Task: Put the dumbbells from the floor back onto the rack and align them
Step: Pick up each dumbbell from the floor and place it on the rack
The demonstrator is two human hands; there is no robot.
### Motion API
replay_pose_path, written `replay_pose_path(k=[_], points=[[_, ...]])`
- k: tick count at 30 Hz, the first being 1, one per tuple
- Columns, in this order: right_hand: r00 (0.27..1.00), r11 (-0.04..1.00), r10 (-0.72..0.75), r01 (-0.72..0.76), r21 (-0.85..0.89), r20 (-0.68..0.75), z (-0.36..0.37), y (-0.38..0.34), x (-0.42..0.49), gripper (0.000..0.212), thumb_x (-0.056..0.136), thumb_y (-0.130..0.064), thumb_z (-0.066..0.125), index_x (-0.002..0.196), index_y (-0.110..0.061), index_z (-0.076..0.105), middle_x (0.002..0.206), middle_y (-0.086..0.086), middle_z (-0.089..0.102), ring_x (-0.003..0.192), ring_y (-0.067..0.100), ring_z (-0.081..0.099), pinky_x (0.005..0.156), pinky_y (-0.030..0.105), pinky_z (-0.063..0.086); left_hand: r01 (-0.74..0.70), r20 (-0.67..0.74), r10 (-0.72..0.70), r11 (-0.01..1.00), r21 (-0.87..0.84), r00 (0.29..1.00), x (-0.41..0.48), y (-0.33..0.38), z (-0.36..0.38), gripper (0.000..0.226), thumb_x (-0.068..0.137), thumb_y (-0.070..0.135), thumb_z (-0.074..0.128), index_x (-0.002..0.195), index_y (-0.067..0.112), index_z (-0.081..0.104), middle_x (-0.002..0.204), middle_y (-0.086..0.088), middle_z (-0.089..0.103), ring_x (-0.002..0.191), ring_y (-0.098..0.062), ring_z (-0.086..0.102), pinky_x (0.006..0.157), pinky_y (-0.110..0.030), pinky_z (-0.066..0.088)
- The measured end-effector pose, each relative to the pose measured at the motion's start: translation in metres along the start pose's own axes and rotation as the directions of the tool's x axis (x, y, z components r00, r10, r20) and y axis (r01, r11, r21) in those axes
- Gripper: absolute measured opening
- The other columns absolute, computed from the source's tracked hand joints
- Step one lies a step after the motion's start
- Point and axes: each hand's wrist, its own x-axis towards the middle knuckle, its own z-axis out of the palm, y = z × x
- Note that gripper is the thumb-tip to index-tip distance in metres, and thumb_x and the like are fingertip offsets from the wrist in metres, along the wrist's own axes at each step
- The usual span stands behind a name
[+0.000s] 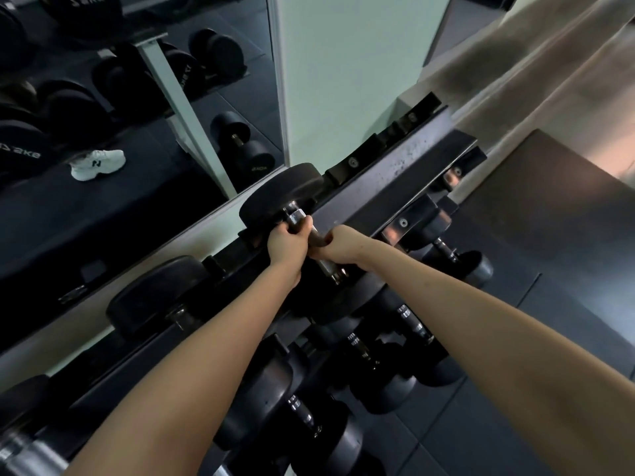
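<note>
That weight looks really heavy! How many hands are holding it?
2. The left hand grips the handle of the dumbbell near its far end; the right hand grips it right beside, toward the near end.

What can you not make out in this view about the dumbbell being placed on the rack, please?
Head view only:
- Middle of the dumbbell handle: covered by the left hand and right hand, both gripping it.
- Whether its near head sits in the rack cradle: lost in shadow below the hands.
- Weight markings on that dumbbell: too dark to read.
- Metal bar at the bottom-left corner: blurred, cut off by the edge.
</note>
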Motion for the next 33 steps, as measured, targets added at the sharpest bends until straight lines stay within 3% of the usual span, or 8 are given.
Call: replay_pose_path(k=[3, 7, 12, 17, 21, 25, 29, 33], points=[[0.978, 0.996, -0.071, 0.060, -0.059, -0.196, -0.005, 0.006, -0.017, 0.046, 0.085, -0.046, 0.062, 0.056, -0.014, 0.047, 0.057, -0.001, 0.043, 0.055, 0.016, 0.041, 0.051, 0.027, 0.032, -0.016, -0.008, 0.018, 0.990, 0.140, 1.000, -0.003, 0.000, -0.003, 0.043, 0.086, 0.032, 0.061, 0.107, -0.005, 0.063, 0.108, -0.021, 0.068, 0.101, -0.034, 0.065, 0.092, -0.044, 0.053], [0.897, 0.995, -0.063, 0.093, 0.047, -0.437, -0.013, 0.031, -0.068, 0.034, 0.091, -0.037, 0.058, 0.112, -0.012, 0.065, 0.106, 0.002, 0.066, 0.101, 0.020, 0.060, 0.080, 0.027, 0.042, -0.064, -0.046, 0.088, 0.924, 0.378, 0.995, -0.029, 0.005, -0.003, 0.039, 0.087, 0.026, 0.055, 0.096, -0.011, 0.063, 0.100, -0.028, 0.067, 0.096, -0.041, 0.064, 0.083, -0.041, 0.051], [0.819, 0.962, 0.111, 0.052, 0.266, -0.562, 0.012, 0.107, -0.157, 0.032, 0.088, -0.039, 0.062, 0.106, -0.014, 0.069, 0.101, 0.001, 0.071, 0.099, 0.020, 0.064, 0.082, 0.028, 0.046, -0.219, -0.043, 0.260, 0.880, 0.421, 0.965, -0.102, 0.009, 0.010, 0.029, 0.087, 0.017, 0.052, 0.109, 0.000, 0.060, 0.113, -0.016, 0.065, 0.106, -0.034, 0.059, 0.086, -0.035, 0.045], [0.798, 0.857, 0.355, -0.070, 0.511, -0.487, 0.093, 0.211, -0.267, 0.033, 0.088, -0.032, 0.062, 0.091, 0.000, 0.069, 0.082, 0.010, 0.069, 0.080, 0.023, 0.062, 0.076, 0.036, 0.051, -0.432, 0.232, 0.368, 0.820, 0.375, 0.900, -0.215, -0.046, 0.031, 0.025, 0.088, 0.020, 0.054, 0.110, 0.009, 0.060, 0.110, -0.005, 0.066, 0.104, -0.021, 0.060, 0.094, -0.032, 0.046], [0.771, 0.738, 0.502, -0.146, 0.659, -0.391, 0.190, 0.294, -0.357, 0.026, 0.089, -0.034, 0.061, 0.090, -0.008, 0.069, 0.078, 0.001, 0.064, 0.076, 0.017, 0.058, 0.078, 0.036, 0.051, -0.528, 0.404, 0.370, 0.741, 0.414, 0.836, -0.310, -0.138, 0.041, 0.022, 0.085, 0.015, 0.057, 0.105, 0.006, 0.064, 0.107, -0.009, 0.069, 0.103, -0.024, 0.061, 0.091, -0.030, 0.045], [0.725, 0.576, 0.632, -0.203, 0.792, -0.274, 0.293, 0.365, -0.421, 0.029, 0.087, -0.035, 0.061, 0.092, -0.007, 0.069, 0.081, 0.004, 0.068, 0.078, 0.020, 0.062, 0.081, 0.040, 0.055, -0.492, 0.533, 0.194, 0.712, 0.501, 0.824, -0.382, -0.241, 0.033, 0.020, 0.085, 0.014, 0.058, 0.102, 0.006, 0.065, 0.100, -0.005, 0.067, 0.090, -0.018, 0.060, 0.077, -0.021, 0.039], [0.686, 0.417, 0.713, -0.250, 0.874, -0.144, 0.392, 0.413, -0.459, 0.027, 0.088, -0.034, 0.060, 0.092, -0.008, 0.068, 0.085, 0.007, 0.071, 0.085, 0.024, 0.067, 0.085, 0.042, 0.056, -0.439, 0.577, -0.004, 0.645, 0.625, 0.817, -0.422, -0.342, 0.017, 0.018, 0.084, 0.017, 0.060, 0.097, 0.006, 0.066, 0.105, -0.012, 0.070, 0.101, -0.029, 0.063, 0.090, -0.036, 0.049], [0.617, 0.322, 0.786, -0.371, 0.871, -0.027, 0.482, 0.453, -0.473, 0.031, 0.088, -0.029, 0.060, 0.086, 0.001, 0.068, 0.073, 0.008, 0.065, 0.073, 0.023, 0.061, 0.078, 0.042, 0.054, -0.365, 0.567, -0.218, 0.575, 0.732, 0.794, -0.445, -0.437, -0.003, 0.006, 0.082, 0.020, 0.060, 0.085, 0.015, 0.061, 0.099, -0.011, 0.069, 0.092, -0.033, 0.065, 0.084, -0.043, 0.054]])
